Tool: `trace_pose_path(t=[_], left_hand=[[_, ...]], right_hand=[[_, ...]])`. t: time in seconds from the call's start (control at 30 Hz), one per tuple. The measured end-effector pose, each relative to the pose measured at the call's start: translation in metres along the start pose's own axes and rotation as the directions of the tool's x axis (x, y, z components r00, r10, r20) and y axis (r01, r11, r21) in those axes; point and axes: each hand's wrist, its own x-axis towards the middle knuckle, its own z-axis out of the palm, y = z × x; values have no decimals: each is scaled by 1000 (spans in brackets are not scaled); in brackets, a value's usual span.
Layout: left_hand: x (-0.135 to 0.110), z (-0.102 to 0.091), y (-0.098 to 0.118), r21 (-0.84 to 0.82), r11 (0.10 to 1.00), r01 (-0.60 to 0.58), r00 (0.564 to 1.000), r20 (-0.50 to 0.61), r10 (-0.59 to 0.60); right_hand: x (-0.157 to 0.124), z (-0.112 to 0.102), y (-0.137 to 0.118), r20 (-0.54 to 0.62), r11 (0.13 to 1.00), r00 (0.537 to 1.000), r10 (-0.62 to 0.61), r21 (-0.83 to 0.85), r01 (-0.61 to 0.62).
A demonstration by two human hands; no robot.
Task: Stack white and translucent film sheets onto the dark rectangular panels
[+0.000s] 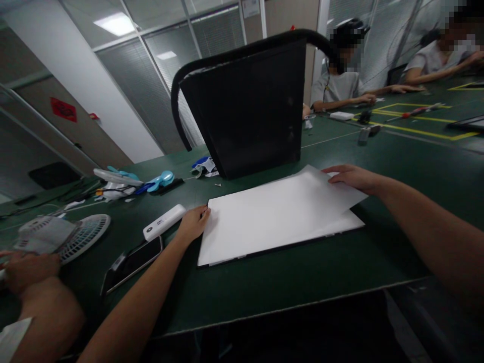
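Through the head camera, my only view, I have a flat rectangular white panel with a thin black edge (351, 221) lying on the dark green table (264, 290), near the middle. Over it spreads a thin, slightly see-through white sheet (321, 194), its right end raised and skewed so that the panel's near right corner shows beneath.

My left hand (193, 222) is at the panel's left end, thumb over the edge; I cannot tell whether the hidden fingers grip underneath or merely brace. My right hand (353, 177) pinches the sheet's raised far right corner, fingers bent over it.

I judge the thin sheet to be the weak point: a sharp pull from that one corner could crease or tear it, and uneven tension could skew it further. If the left hand's hold is only light, the panel could slide along with the sheet.

Just beyond stands a tall black panel (253, 106) with a curved black strip (242, 53) along its top; a knock from a swinging sheet or the right forearm might upset it. On the left, an oblong white device (165, 222) sits just beside my left wrist, with a black phone (141, 259) nearer me, so a leftward slip could push either.
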Motion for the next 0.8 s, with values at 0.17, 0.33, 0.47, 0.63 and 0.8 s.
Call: trace_pose_path(t=[0.17, 0.33, 0.47, 0.63, 0.8], left_hand=[[2, 4, -3, 52, 998, 25, 1000, 10, -26], [2, 5, -5, 86, 994, 62, 998, 3, -62], [2, 5, -5, 84, 995, 56, 998, 8, -56], [2, 5, -6, 93, 994, 50, 999, 5, -51], [2, 5, -6, 97, 993, 63, 998, -1, -63]], right_hand=[[0, 7, -4, 21, 999, 999, 39, 6, -39], [0, 10, -7, 28, 999, 998, 50, 14, -50], [-3, 8, -8, 38, 996, 996, 76, 47, -78], [-2, 7, -9, -11, 995, 999, 38, 96, -37], [-7, 6, -12, -28, 982, 996, -84, 165, 87]])
